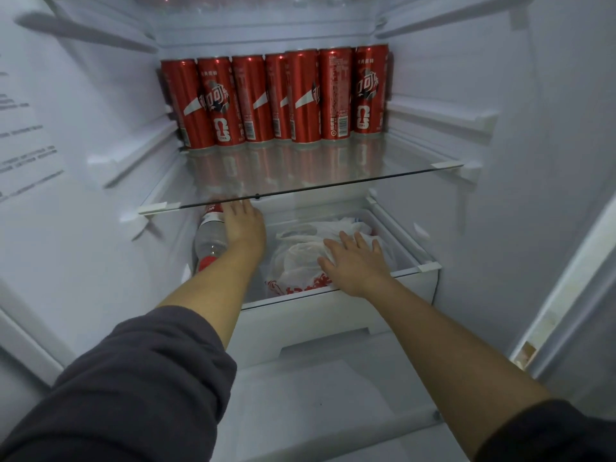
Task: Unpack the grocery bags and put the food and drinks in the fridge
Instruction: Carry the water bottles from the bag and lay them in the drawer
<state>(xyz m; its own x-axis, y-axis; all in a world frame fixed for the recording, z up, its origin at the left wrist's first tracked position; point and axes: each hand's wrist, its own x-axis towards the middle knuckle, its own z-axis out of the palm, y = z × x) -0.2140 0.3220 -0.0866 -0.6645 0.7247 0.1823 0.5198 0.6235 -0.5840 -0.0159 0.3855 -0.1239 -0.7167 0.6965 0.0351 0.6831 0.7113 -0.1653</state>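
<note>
My left hand (245, 225) lies open, fingers stretched along the clear plastic bottle with the red cap and red label (210, 240). It presses the bottle rather than gripping it. The fingertips reach under the shelf edge, and I cannot see them clearly there. The bottle lies on its side at the left end of the white plastic drawer (333, 306), cap towards me.

I judge the step to be settling the bottle in beside the bag. To do it well I would nudge it back and leftward with the flat palm, so it cannot roll out, and keep my knuckles low under the glass.

My right hand (355, 261) is spread flat, palm down, on the crumpled white plastic bag with red print (300, 258), holding nothing. Light pressure should be enough to flatten the bag so the drawer closes.

Above, the clear glass shelf (333, 168) carries a row of tall red drink cans (273, 98) along the back wall. The white fridge wall on the left (30, 128) bears printed text, and a pale door edge (566, 278) stands at the right.
</note>
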